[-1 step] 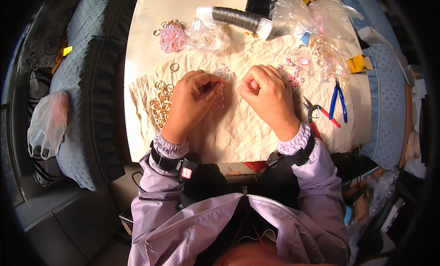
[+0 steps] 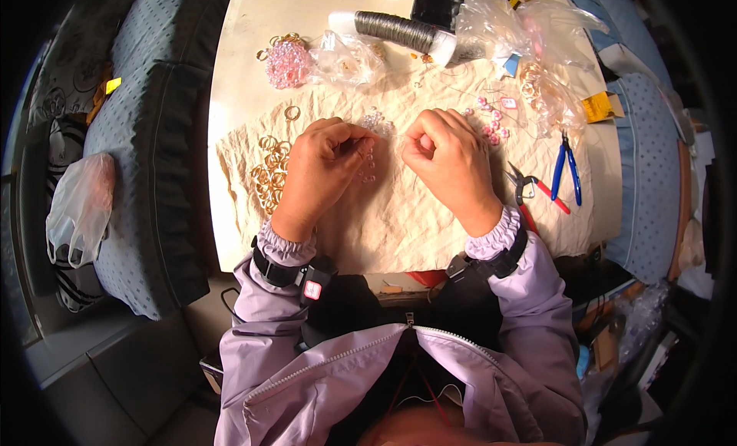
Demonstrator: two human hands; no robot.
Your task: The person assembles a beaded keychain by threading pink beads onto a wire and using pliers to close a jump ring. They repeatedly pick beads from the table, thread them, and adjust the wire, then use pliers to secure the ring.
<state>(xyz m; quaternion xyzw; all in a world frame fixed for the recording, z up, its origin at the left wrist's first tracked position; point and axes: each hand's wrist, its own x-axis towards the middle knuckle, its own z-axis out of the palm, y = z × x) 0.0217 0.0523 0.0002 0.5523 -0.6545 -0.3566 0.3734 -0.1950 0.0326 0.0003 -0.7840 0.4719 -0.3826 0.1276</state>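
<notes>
Both hands curl closed over the cloth [image 2: 399, 216]. The left hand [image 2: 318, 170] pinches a string of clear beads [image 2: 367, 166]; what the right hand [image 2: 449, 162] grips is hidden. Gold rings [image 2: 269, 173] lie left, pliers [image 2: 568, 170] right.

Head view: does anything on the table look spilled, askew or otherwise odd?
Nothing is plainly wrong. Gold rings lie in a loose heap on the crumpled cloth beside the left hand, and pink beads are scattered past the right hand.

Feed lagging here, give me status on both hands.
Left hand and right hand both pinched closed over crumpled beige cloth. Clear bead strand at left fingertips. Nothing between the hands.
</notes>
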